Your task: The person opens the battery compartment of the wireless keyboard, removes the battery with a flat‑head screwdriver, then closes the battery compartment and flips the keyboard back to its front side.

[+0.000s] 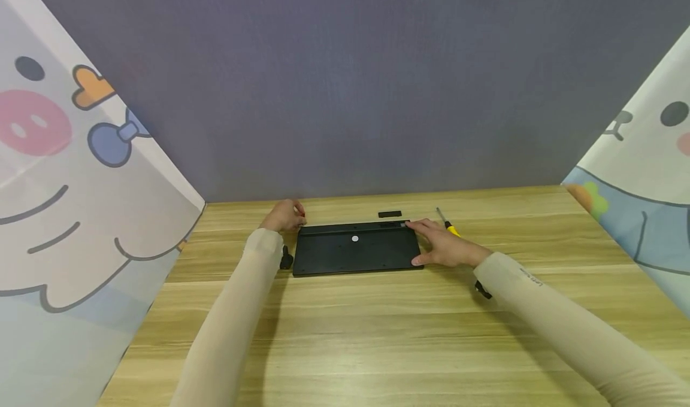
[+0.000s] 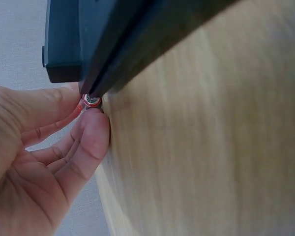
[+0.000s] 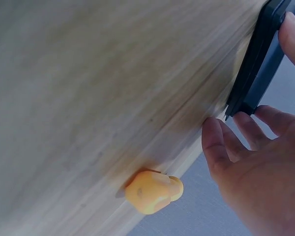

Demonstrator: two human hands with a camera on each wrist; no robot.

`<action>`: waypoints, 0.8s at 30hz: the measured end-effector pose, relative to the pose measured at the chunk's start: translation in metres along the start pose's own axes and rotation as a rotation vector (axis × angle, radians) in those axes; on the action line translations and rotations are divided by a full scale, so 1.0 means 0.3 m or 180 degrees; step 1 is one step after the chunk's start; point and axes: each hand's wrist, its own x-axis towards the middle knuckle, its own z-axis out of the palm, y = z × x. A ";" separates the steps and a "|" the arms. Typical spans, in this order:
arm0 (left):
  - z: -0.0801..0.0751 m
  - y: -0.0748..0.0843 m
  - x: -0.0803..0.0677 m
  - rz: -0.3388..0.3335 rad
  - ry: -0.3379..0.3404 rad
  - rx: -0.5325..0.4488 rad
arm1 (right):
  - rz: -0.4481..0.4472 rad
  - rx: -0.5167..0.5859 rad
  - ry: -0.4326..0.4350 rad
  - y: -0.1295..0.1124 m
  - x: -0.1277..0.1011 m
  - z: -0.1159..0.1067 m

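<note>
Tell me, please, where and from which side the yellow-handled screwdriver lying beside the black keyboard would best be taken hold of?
Probably the yellow handle of the screwdriver, from above and from the right. It lies flat on the table, thin shaft pointing away toward the wall; the handle is its thickest part. The right hand resting on the keyboard covers the left approach.

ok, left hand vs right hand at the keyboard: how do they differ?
Left hand sits at the far left corner of the black keyboard, fingers curled, pinching a small red-banded battery. Right hand lies at the right end, fingers fairly straight, holding nothing, with the yellow-handled screwdriver just beyond. Both wear beige sleeves and flank the same keyboard.
</note>
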 end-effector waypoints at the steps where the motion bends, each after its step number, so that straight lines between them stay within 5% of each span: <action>1: 0.001 0.000 0.000 0.0006 0.0003 -0.0002 | -0.0015 0.0001 0.0000 0.000 0.000 0.000; 12: -0.017 0.005 -0.015 -0.0016 -0.0063 0.0078 | -0.0012 -0.0040 -0.0023 -0.008 0.000 -0.003; 18: -0.036 -0.020 -0.061 0.0404 -0.0009 0.0495 | -0.0027 -0.0063 -0.0065 -0.010 -0.001 -0.003; 24: -0.030 -0.041 -0.144 0.0898 0.0029 0.0514 | -0.0033 -0.0074 -0.0073 -0.006 -0.004 -0.004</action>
